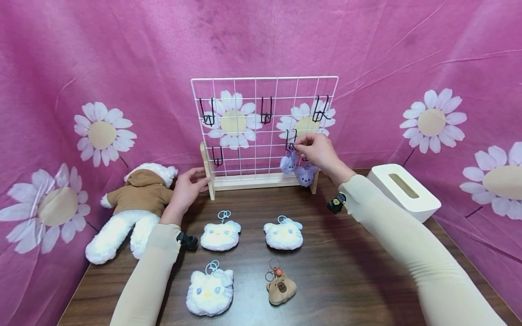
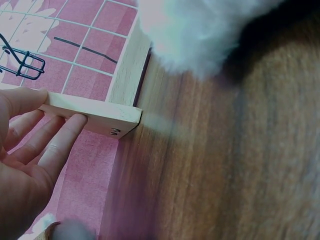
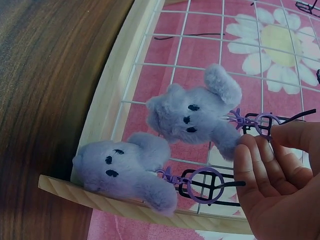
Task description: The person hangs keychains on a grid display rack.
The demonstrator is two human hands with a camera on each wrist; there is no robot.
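Observation:
A white wire grid rack (image 1: 265, 78) in a wooden stand is in front of me. My left hand (image 1: 187, 192) grips its left wooden post (image 2: 95, 111), thumb on one side and fingers on the other. At the lower right of the grid, my right hand (image 1: 322, 151) pinches the purple ring (image 3: 263, 116) of a lavender plush keychain (image 3: 187, 116). That ring is around the end of a black hook (image 1: 291, 146), and the plush hangs below it. Beside it, a second lavender plush keychain (image 3: 117, 167) hangs from another hook by its own purple ring.
Several white cat plush keychains (image 1: 220, 236) and a brown capybara keychain (image 1: 281, 290) lie on the wooden table (image 1: 346, 280). A white teddy bear in a brown hoodie (image 1: 142, 194) lies at left. A white tissue box (image 1: 420, 206) stands at right. More black hooks (image 1: 266, 117) hang on the grid.

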